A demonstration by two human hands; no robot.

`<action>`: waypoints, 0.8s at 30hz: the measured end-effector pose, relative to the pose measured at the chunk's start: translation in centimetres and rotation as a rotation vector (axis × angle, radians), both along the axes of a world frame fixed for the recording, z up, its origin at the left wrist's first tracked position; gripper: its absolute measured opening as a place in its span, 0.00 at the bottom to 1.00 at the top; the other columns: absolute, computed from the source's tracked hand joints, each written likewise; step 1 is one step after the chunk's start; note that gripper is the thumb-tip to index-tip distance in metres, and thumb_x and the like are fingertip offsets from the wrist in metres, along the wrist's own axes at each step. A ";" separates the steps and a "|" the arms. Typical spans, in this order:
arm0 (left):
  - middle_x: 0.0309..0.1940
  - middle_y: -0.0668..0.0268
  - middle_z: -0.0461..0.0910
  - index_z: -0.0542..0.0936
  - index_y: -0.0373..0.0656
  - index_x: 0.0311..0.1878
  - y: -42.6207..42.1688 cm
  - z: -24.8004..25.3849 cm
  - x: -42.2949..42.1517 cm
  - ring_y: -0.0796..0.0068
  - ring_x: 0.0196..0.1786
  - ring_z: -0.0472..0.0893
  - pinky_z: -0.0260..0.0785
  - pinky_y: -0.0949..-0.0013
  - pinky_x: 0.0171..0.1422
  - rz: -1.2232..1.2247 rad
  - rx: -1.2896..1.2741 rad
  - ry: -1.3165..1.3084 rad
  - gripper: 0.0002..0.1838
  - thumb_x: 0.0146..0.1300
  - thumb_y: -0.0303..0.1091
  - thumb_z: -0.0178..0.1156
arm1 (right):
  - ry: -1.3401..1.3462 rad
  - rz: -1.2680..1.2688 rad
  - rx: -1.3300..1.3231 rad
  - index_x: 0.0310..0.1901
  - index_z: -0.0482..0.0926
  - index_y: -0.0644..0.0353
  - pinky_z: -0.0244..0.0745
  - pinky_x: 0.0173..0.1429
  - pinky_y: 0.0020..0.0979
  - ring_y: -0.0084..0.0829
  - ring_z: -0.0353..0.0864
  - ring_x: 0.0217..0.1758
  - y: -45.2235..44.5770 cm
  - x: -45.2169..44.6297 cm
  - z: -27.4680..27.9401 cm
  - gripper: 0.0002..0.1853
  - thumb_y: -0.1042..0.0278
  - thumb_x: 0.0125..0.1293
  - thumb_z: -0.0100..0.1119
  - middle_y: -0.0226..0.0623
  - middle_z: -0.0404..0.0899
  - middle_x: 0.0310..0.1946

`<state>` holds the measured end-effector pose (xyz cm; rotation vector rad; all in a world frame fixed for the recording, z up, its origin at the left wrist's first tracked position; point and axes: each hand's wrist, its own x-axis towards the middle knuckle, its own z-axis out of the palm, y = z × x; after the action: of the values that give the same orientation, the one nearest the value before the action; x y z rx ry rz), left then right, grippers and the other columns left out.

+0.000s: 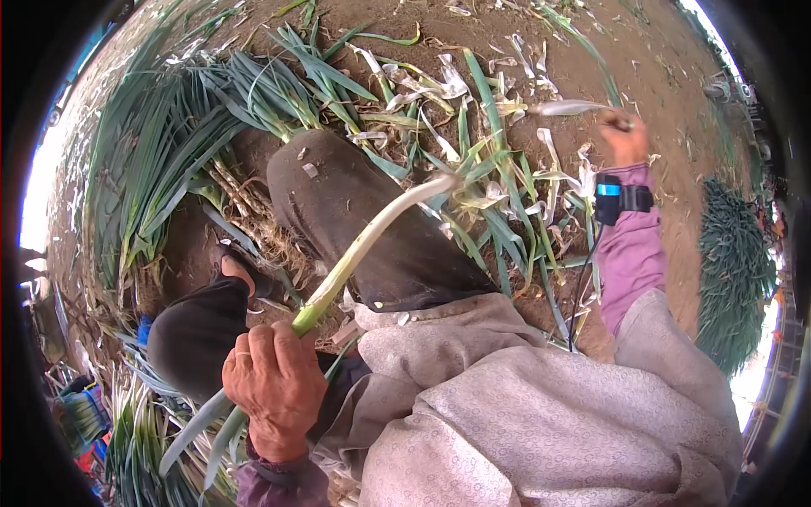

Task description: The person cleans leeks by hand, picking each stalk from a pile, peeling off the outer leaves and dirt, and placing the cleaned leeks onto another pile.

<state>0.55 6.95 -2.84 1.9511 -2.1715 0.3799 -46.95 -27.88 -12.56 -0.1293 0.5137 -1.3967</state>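
My left hand is closed around the green part of a long green onion. Its white shank slants up and away over my thigh, and the root end is blurred. Green leaves hang below my fist. My right hand is out to the right over the soil, arm extended and fingers curled. A pale, motion-smeared strip of peeled onion skin trails leftward from its fingertips.
Green onions with roots lie piled at the left, more at the lower left. Peeled leaves and skins litter the soil ahead. A dense green heap lies at right. My dark-trousered knee is bent in front.
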 end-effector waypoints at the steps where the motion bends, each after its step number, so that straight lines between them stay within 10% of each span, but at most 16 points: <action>1: 0.27 0.62 0.70 0.74 0.37 0.36 0.1 -0.3 0.2 0.64 0.27 0.73 0.63 0.61 0.28 -0.004 0.014 -0.018 0.10 0.56 0.33 0.63 | 0.153 -0.081 -0.015 0.27 0.67 0.59 0.63 0.28 0.25 0.22 0.64 0.20 0.2 -0.4 1.2 0.10 0.69 0.68 0.46 0.28 0.65 0.20; 7: 0.30 0.56 0.73 0.76 0.31 0.37 0.2 0.6 -0.2 0.65 0.30 0.75 0.64 0.64 0.30 -0.073 0.031 -0.305 0.08 0.57 0.26 0.59 | 2.154 0.092 -0.640 0.50 0.76 0.65 0.79 0.38 0.29 0.26 0.84 0.37 4.4 8.6 2.6 0.23 0.51 0.67 0.58 0.40 0.84 0.38; 13: 0.38 0.51 0.75 0.76 0.29 0.42 1.3 -0.1 0.5 0.62 0.34 0.77 0.68 0.63 0.35 -0.137 0.028 -0.481 0.12 0.56 0.26 0.58 | 1.641 0.100 -1.831 0.42 0.78 0.69 0.82 0.44 0.38 0.40 0.82 0.40 16.3 26.4 5.6 0.32 0.38 0.64 0.55 0.48 0.81 0.38; 18: 0.35 0.50 0.75 0.77 0.29 0.39 2.0 -1.1 0.3 0.60 0.33 0.77 0.68 0.63 0.34 -0.135 -0.032 -0.442 0.07 0.58 0.22 0.55 | 1.318 0.274 -1.926 0.35 0.78 0.66 0.77 0.40 0.35 0.36 0.79 0.36 20.0 32.2 4.0 0.17 0.61 0.49 0.68 0.39 0.79 0.32; 24: 0.37 0.50 0.74 0.77 0.30 0.38 2.2 -2.3 0.2 0.61 0.34 0.77 0.68 0.63 0.35 -0.116 -0.039 -0.413 0.07 0.58 0.22 0.54 | 1.345 0.118 -2.077 0.32 0.77 0.66 0.76 0.31 0.32 0.36 0.79 0.30 20.1 32.4 2.4 0.12 0.65 0.52 0.62 0.39 0.77 0.26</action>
<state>0.71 9.16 -5.12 1.8421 -2.4819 0.8639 -14.55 -7.77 -10.12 -2.7682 -0.1577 -0.9721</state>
